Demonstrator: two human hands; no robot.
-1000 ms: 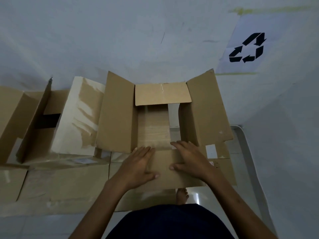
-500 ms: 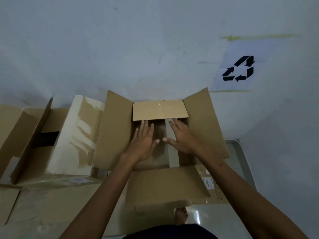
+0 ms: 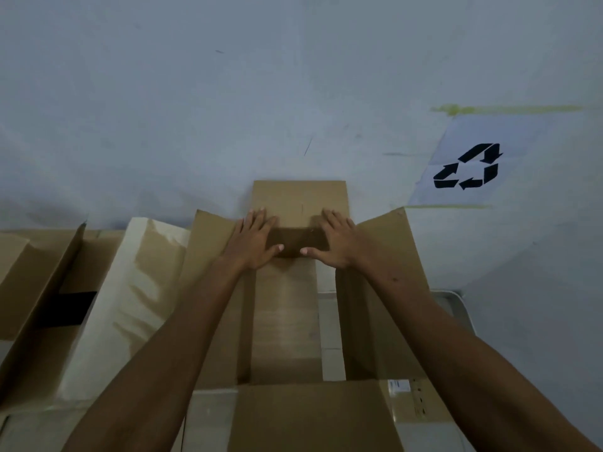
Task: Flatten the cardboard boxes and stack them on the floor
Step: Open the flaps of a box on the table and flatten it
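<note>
An open brown cardboard box (image 3: 287,318) stands in front of me against the wall, its flaps spread out. The far flap (image 3: 298,199) now stands up against the wall. My left hand (image 3: 256,239) and my right hand (image 3: 336,241) lie flat with spread fingers on the fold at the base of that far flap, thumbs pointing toward each other. Neither hand grips anything. The near flap (image 3: 313,415) lies folded toward me, and the side flaps (image 3: 391,256) angle outward.
Another open cardboard box (image 3: 39,288) and a pale taped flap (image 3: 130,301) sit to the left. Flat cardboard (image 3: 45,429) lies on the floor at lower left. A recycling sign (image 3: 466,166) is taped to the wall. A metal tray edge (image 3: 453,305) shows at right.
Both hands moved from the near flap across the box to the far flap, which went from lying over the opening to standing against the wall. The camera leaned forward.
</note>
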